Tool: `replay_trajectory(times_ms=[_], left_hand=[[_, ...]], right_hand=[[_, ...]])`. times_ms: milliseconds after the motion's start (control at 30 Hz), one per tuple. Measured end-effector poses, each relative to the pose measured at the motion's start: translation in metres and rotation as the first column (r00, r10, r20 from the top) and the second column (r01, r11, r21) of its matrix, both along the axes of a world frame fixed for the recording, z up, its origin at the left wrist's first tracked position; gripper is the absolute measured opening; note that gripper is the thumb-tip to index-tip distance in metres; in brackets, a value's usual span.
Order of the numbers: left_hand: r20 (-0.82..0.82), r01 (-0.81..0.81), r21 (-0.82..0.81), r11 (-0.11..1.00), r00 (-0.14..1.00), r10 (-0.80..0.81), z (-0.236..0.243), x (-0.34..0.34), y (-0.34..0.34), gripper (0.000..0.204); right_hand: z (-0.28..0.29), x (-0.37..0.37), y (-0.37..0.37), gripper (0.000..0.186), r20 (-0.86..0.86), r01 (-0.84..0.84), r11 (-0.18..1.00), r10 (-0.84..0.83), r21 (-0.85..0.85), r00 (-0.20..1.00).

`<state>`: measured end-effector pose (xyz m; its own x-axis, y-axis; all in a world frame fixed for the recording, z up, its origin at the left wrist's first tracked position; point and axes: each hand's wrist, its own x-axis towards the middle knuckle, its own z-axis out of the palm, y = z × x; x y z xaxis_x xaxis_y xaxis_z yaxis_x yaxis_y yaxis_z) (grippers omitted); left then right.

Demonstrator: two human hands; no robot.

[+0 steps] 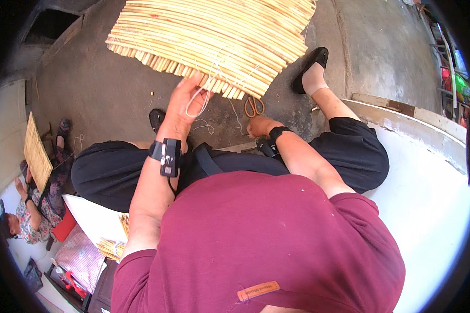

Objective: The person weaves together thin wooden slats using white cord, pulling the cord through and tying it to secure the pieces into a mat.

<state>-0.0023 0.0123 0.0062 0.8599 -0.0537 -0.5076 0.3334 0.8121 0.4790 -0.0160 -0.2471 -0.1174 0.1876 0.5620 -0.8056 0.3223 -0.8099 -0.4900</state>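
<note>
My left hand point(185, 99) is closed on the near edge of a mat of pale, thin reed-like sticks point(209, 36), lined up side by side and tied with string. A loose loop of white string point(197, 108) hangs from the mat past my fingers. Lower and to the right, my right hand point(261, 127) is closed, its knuckles up. A thin white string point(235, 112) runs down from the mat to its fingertips, which are partly hidden. Just above this hand are the brown looped handles of scissors point(254, 107); their blades are out of sight.
A concrete floor point(391, 52) lies ahead, with a low ledge point(402, 109) at right. Bundles of sticks point(111, 248) rest on a white surface point(96, 219) at lower left. Further left, another person point(34, 214) sits with a similar mat point(36, 151). Shelving point(446, 73) stands far right.
</note>
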Motion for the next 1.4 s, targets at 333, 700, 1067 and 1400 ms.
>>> replay_trajectory(times_ms=[333,700,1067,1400], left_hand=[[0.0,0.365,0.167,0.916,0.929,-0.37,-0.037,-0.024,-0.008,0.044],[-0.172,0.225,0.391,0.893,0.971,-0.169,-0.036,0.012,-0.023,0.016],[0.023,0.701,0.041,0.712,0.711,-0.702,-0.053,-0.045,0.048,0.047],[-0.459,0.611,0.211,0.763,0.751,-0.474,-0.107,-0.052,0.062,0.031]], right_hand=[[0.052,0.017,0.007,0.013,-0.06,0.063,0.995,-0.059,0.08,0.996],[0.071,0.025,0.026,0.014,0.141,0.139,0.974,-0.165,0.178,0.976],[0.161,0.024,0.034,0.01,0.231,0.036,0.966,-0.097,0.256,0.968],[0.139,0.012,0.019,0.019,0.173,-0.167,0.977,0.189,-0.136,0.967]])
